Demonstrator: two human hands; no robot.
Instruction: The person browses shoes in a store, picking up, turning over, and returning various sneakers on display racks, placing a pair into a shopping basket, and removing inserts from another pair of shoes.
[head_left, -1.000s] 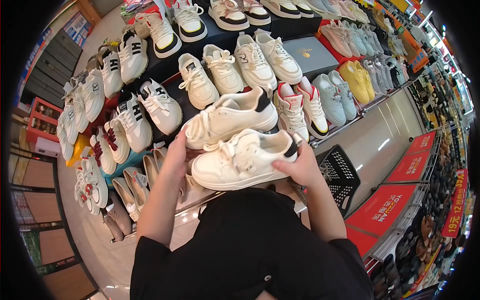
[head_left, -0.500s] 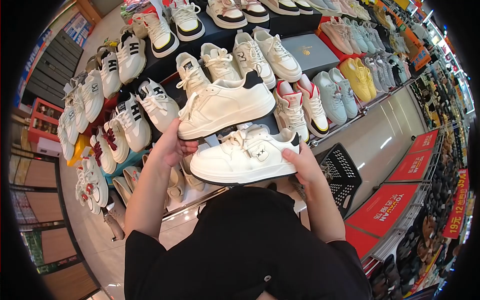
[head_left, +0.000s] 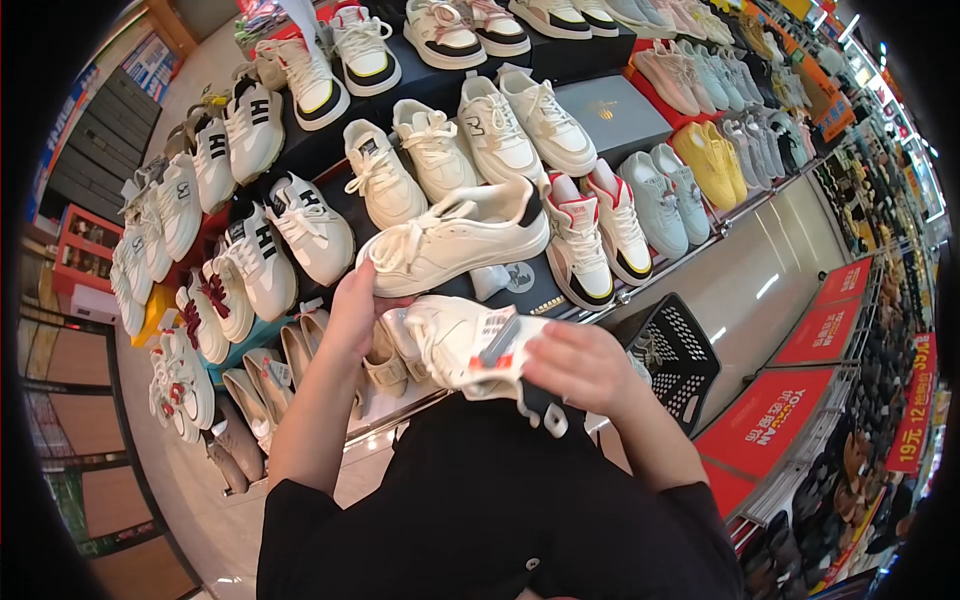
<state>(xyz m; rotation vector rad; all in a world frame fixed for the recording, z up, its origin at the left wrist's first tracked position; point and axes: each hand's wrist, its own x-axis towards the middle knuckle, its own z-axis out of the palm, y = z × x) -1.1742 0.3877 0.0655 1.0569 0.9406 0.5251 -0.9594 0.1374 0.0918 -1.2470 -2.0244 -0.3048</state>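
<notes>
My left hand (head_left: 356,308) is closed on the toe end of a white sneaker (head_left: 455,240), which it holds out level, sole down, with its dark heel patch to the right. Below it, a second white sneaker (head_left: 455,345) is tipped so that its opening faces down toward me. On that one a paper tag (head_left: 503,341) with a barcode, a grey panel and red patches is visible. My right hand (head_left: 585,367), slightly blurred, grips this shoe near its opening, with fingers at the tag's edge. Its thumb is hidden.
In front stands a tiered display with rows of sneakers (head_left: 495,125), a grey shoe box (head_left: 612,112) and yellow shoes (head_left: 708,163). Flat shoes (head_left: 262,380) line the lower left. A black perforated basket (head_left: 680,350) is at my right, beside red sign panels (head_left: 770,410).
My right hand has turned the lower sneaker from side-on to opening toward me, bringing its tag into view. The upper sneaker, still in my left hand, has shifted slightly down.
</notes>
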